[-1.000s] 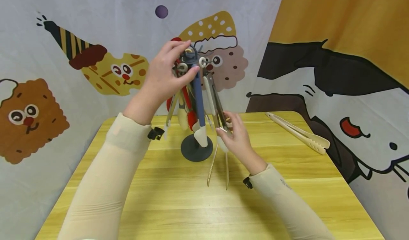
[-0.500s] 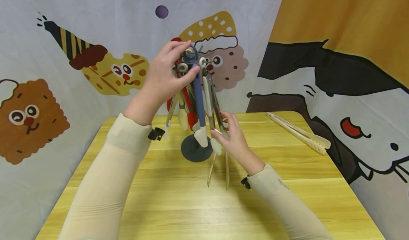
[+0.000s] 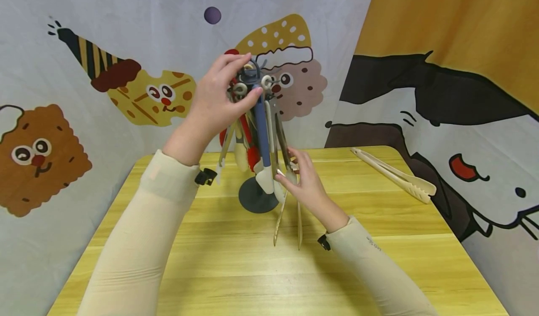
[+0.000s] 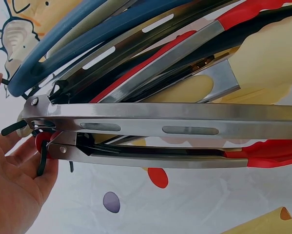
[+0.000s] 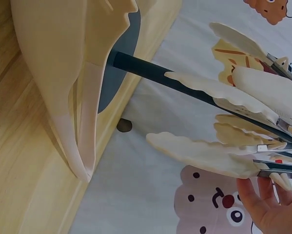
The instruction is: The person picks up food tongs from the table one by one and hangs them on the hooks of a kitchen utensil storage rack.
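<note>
In the head view, my left hand (image 3: 219,91) grips the top of a dark stand (image 3: 248,204), its thumb and fingers around the hook area. Tongs hang there: blue-handled tongs (image 3: 262,129), red-tipped tongs (image 4: 277,152) and metal tongs (image 4: 194,122). On the stand's right side, my right hand (image 3: 309,183) pinches hanging metal tongs with white scalloped tips (image 5: 199,151), thumb on one side and fingers on the other. Its fingers (image 5: 255,200) sit just behind the white tips. Cream tongs (image 5: 53,58) lie on the table below my right hand; their hinge is hidden in the head view.
Another pair of beige tongs (image 3: 393,173) lies at the table's right rear. Wooden tabletop (image 3: 236,274) runs toward me. A cartoon-printed cloth (image 3: 160,17) hangs behind the table.
My right hand has shifted slightly left, and the white-tipped tongs have swung left with it toward the blue-handled tongs. My left hand stays in place on the stand's top.
</note>
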Available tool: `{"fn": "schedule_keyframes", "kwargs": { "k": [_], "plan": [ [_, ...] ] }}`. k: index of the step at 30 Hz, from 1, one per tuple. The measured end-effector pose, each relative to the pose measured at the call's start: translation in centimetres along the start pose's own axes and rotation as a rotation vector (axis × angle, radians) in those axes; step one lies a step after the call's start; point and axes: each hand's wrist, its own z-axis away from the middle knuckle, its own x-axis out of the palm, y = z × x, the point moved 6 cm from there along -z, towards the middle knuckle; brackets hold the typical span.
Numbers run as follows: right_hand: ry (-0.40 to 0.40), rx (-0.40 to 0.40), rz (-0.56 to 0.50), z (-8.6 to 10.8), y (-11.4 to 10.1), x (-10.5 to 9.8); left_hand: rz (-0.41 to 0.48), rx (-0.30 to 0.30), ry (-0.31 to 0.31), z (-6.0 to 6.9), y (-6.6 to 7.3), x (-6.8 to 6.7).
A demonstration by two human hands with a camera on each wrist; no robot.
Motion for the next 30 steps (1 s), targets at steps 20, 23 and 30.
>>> {"fn": "schedule_keyframes", "kwargs": {
  "k": [20,23,30],
  "plan": [
    [-0.039,-0.019,0.003,0.3,0.3,0.3,0.008,-0.003,-0.002,0.0,0.0,0.0],
    [-0.038,-0.009,0.025,0.5,0.6,0.1,0.01,-0.008,-0.002,0.0,-0.1,0.0],
    [-0.032,0.048,0.122,1.0,1.9,-0.2,0.006,0.001,0.002,0.0,-0.1,0.0]
  ]
}}
